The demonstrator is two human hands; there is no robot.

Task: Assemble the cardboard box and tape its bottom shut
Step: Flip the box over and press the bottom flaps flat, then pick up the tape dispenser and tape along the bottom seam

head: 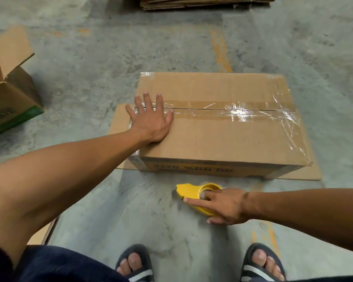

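The cardboard box [228, 139] stands upside down on the concrete floor, its printed side facing me. Clear tape [243, 111] runs along the centre seam of its closed flaps and over both ends. My left hand [151, 121] lies flat with spread fingers on the box's left end, over the seam. My right hand [222, 206] grips a yellow tape dispenser [192, 192] just in front of the box, low over the floor, with a finger in its core hole.
A flat cardboard sheet [306, 174] lies under the box. An open box with green print [6, 98] stands at the left. A stack of flattened cartons [202, 3] lies at the far top. Another cardboard piece [43, 233] is by my left leg. My sandalled feet [200, 265] are below.
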